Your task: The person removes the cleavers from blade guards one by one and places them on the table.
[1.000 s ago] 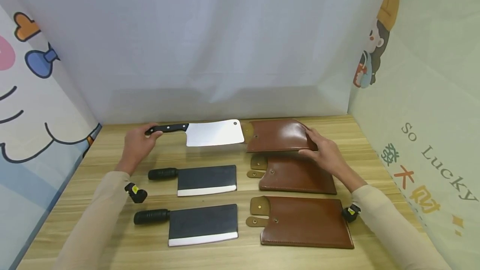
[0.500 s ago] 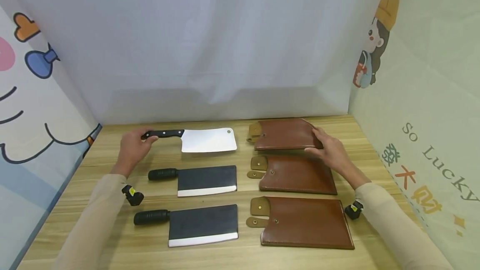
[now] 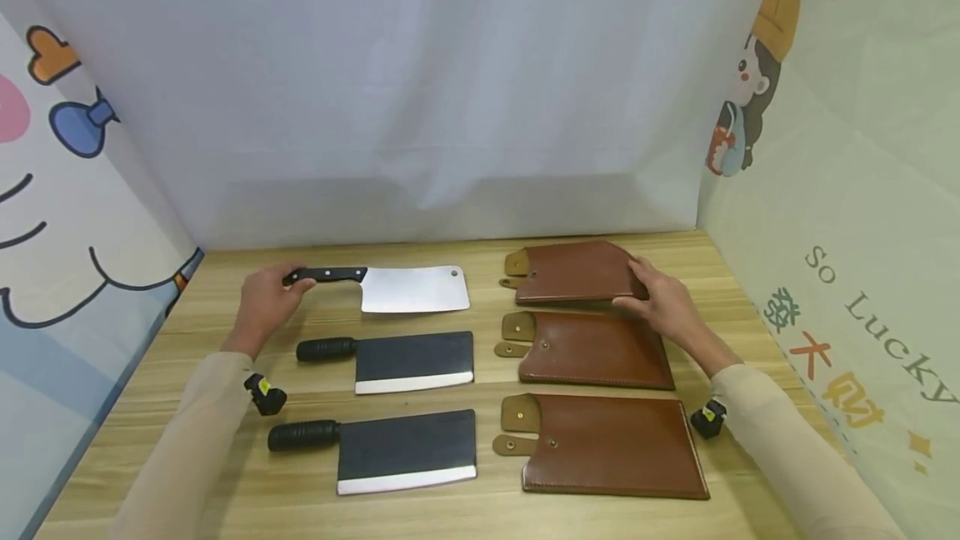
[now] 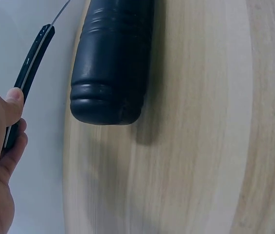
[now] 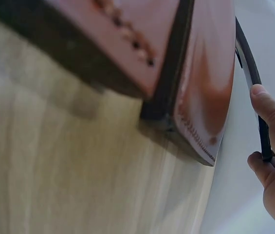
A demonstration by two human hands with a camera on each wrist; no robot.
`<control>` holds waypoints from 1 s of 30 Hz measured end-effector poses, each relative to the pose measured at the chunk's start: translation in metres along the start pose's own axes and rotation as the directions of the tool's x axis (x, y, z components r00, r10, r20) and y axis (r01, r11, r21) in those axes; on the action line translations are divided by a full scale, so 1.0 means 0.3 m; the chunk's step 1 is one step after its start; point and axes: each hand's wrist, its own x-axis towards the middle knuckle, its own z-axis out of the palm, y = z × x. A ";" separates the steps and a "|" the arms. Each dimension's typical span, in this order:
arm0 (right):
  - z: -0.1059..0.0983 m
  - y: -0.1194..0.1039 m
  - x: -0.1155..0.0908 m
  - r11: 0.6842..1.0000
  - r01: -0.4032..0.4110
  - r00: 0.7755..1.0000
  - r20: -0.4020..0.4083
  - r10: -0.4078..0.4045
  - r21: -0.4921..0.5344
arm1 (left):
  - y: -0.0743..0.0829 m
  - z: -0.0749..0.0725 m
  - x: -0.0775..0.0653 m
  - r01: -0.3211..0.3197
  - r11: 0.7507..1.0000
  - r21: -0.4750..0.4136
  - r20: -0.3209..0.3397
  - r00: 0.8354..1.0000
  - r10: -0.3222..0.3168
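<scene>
My left hand (image 3: 268, 300) pinches the end of the black riveted handle of a cleaver (image 3: 415, 289) at the back left. Its bright blade points right, a hole in the far corner. In the left wrist view the thumb and fingers grip that handle (image 4: 33, 61) edge-on. At the back right my right hand (image 3: 670, 305) grips the right end of a brown leather knife sheath (image 3: 573, 272), thumb at its lower edge. The sheath's tan flap and strap face the cleaver, with a gap between blade and sheath. The right wrist view shows the gripped sheath's edge (image 5: 261, 126) between thumb and fingers.
Two dark-bladed cleavers, the middle one (image 3: 412, 362) and the front one (image 3: 405, 450), lie on the wooden table (image 3: 225, 473), handles left. Right of them lie a middle sheath (image 3: 600, 348) and a front sheath (image 3: 615, 446). A pale curtain (image 3: 450, 90) hangs behind the table.
The cleaver and its sheath were close together, tip at the sheath's mouth. The cleaver has moved left and toward me, the sheath right, opening a gap. Both hands keep their grip.
</scene>
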 end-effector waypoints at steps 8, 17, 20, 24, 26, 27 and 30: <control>-0.008 0.026 0.014 1.000 -0.029 0.997 0.070 0.029 -0.003 | -0.021 0.005 0.001 0.054 0.998 -0.031 0.086 0.995 -0.051; -0.005 0.048 0.024 0.999 -0.046 0.991 0.122 0.049 -0.029 | -0.055 0.016 -0.007 0.123 0.992 -0.036 0.281 0.954 -0.108; -0.002 0.058 0.030 0.998 -0.045 0.989 0.142 0.051 -0.047 | -0.069 0.027 -0.011 0.132 0.991 -0.036 0.301 0.947 -0.115; 0.005 0.072 0.035 0.997 -0.050 0.984 0.169 0.060 -0.061 | -0.078 0.040 -0.017 0.131 0.991 -0.038 0.303 0.946 -0.113; 0.007 0.076 0.035 0.997 -0.051 0.982 0.177 0.060 -0.058 | -0.077 0.041 -0.020 0.126 0.991 -0.043 0.298 0.949 -0.108; 0.008 0.077 0.035 0.997 -0.051 0.982 0.179 0.060 -0.054 | -0.077 0.042 -0.021 0.125 0.991 -0.047 0.295 0.950 -0.106; 0.009 0.079 0.034 0.997 -0.056 0.982 0.180 0.063 -0.045 | -0.075 0.043 -0.026 0.114 0.992 -0.054 0.289 0.953 -0.094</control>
